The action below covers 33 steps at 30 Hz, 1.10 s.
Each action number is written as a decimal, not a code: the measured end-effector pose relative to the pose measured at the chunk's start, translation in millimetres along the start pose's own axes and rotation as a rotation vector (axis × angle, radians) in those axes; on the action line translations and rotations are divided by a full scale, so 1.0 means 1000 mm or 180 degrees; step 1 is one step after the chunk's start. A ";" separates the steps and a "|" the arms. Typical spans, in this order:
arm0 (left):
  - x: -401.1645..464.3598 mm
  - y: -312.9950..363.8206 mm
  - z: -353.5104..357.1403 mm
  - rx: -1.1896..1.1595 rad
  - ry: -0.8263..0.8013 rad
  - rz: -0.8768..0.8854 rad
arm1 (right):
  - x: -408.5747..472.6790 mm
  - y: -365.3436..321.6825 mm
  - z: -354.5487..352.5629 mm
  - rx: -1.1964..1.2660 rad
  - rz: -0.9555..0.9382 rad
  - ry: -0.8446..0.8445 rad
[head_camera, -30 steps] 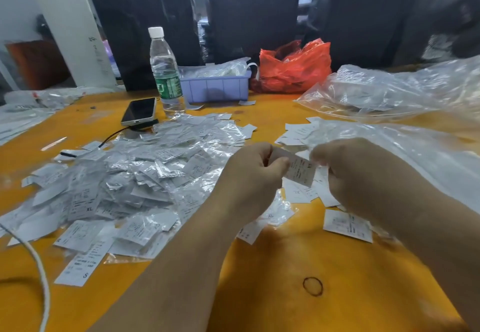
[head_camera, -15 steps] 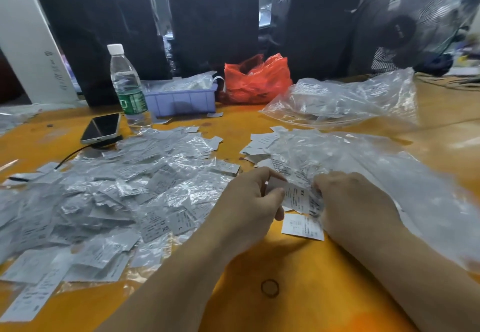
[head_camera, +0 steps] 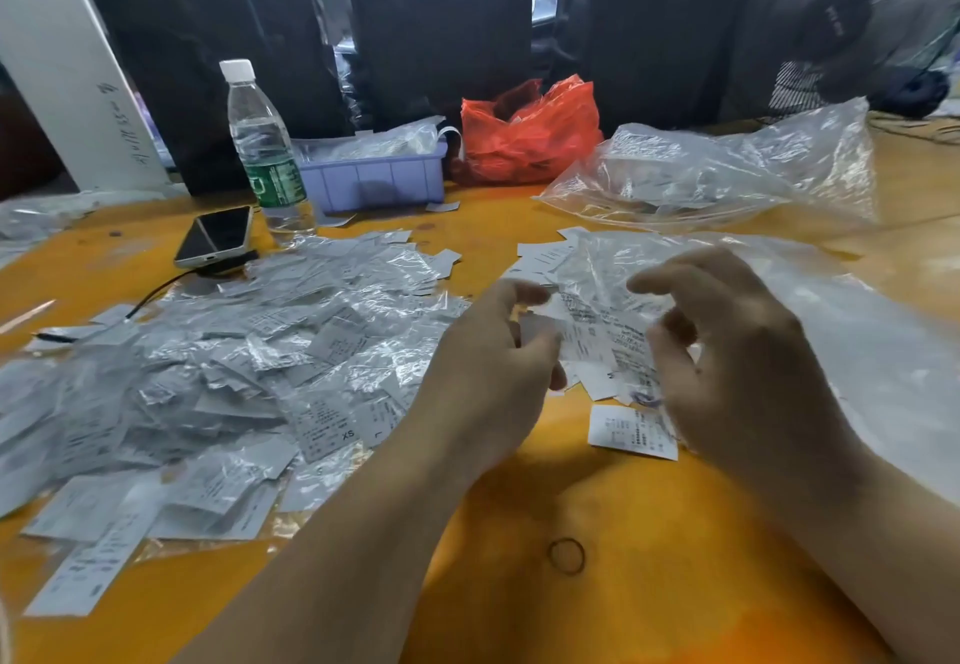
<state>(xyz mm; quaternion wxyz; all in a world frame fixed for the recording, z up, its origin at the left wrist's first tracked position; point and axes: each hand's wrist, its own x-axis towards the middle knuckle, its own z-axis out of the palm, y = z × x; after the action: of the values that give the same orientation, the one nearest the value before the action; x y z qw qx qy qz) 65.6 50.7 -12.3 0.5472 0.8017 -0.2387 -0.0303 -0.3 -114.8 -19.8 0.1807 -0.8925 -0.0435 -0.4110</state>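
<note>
- The table (head_camera: 623, 611) has an orange-yellow top, worn and marked, with a rubber band (head_camera: 566, 555) lying near its front edge.
- Behind the table stand tall black bundles (head_camera: 441, 24) wrapped in clear film. A fan (head_camera: 841, 24) is at the far right and a white board (head_camera: 67, 81) leans at the far left.
- A pile of small bagged tags (head_camera: 234, 362) covers the left half of the table. A phone (head_camera: 215, 237), a water bottle (head_camera: 262, 148), a lilac tray (head_camera: 374, 180) and a red bag (head_camera: 530, 138) sit beyond it.
- Clear plastic bags (head_camera: 727, 169) lie to the right.
- The label (head_camera: 587, 341) is held up between the two hands, just above the table's middle and over the scattered tags.
- The left hand (head_camera: 488, 367) has its fingers curled and pinches the label's left edge between thumb and fingertips.
- The right hand (head_camera: 727, 367) is half curled. Its thumb and lower fingers nip the label's right edge, and its forefinger is lifted clear.
- A loose label (head_camera: 631, 432) lies flat just below the right hand.
- One tag in the pile reads "XS". The label's print, the bottle's green wrapper and the board's handwriting are too small or blurred to read.
</note>
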 end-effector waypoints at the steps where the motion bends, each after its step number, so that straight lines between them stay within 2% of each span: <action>1: 0.001 0.000 -0.002 -0.0072 0.0099 -0.0013 | 0.001 -0.002 0.000 0.0304 0.0029 0.0114; 3: 0.002 -0.001 -0.007 -0.0155 0.0266 -0.0011 | 0.004 -0.004 -0.001 0.0946 0.0353 0.0180; 6: 0.003 0.000 -0.012 -0.0054 0.0440 0.0008 | 0.010 -0.004 -0.002 0.1932 0.1131 0.0004; 8: 0.003 0.001 -0.014 0.0045 0.0454 -0.0024 | 0.017 -0.005 -0.001 0.2368 0.1341 -0.0055; 13: 0.002 0.008 -0.019 -0.0196 0.0427 -0.0096 | 0.044 -0.018 0.015 0.3056 0.1462 -0.0342; 18: 0.005 0.007 -0.031 -0.0392 0.0606 -0.0099 | 0.082 -0.039 0.031 0.3660 0.1255 -0.0712; 22: 0.009 0.000 -0.039 -0.0599 0.0665 -0.0038 | 0.082 -0.037 0.044 0.3843 0.1360 -0.0726; 25: 0.012 -0.003 -0.040 -0.0491 0.0660 -0.0032 | 0.075 -0.029 0.048 0.4046 0.1682 -0.0893; 28: 0.013 -0.005 -0.038 -0.0442 0.0645 -0.0070 | 0.076 -0.021 0.043 0.3978 0.1729 -0.0967; 31: 0.011 -0.005 -0.038 -0.0449 0.0677 -0.0044 | 0.078 -0.019 0.040 0.3886 0.1691 -0.1264; 33: 0.010 -0.005 -0.038 -0.0469 0.0715 0.0016 | 0.078 -0.019 0.040 0.3474 0.1469 -0.1608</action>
<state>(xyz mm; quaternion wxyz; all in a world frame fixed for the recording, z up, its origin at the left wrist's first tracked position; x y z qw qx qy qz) 88.3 80.7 1.1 0.6280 0.7570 -0.1750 0.0436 75.3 -88.3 20.3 0.6767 -0.7279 -0.0944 -0.0576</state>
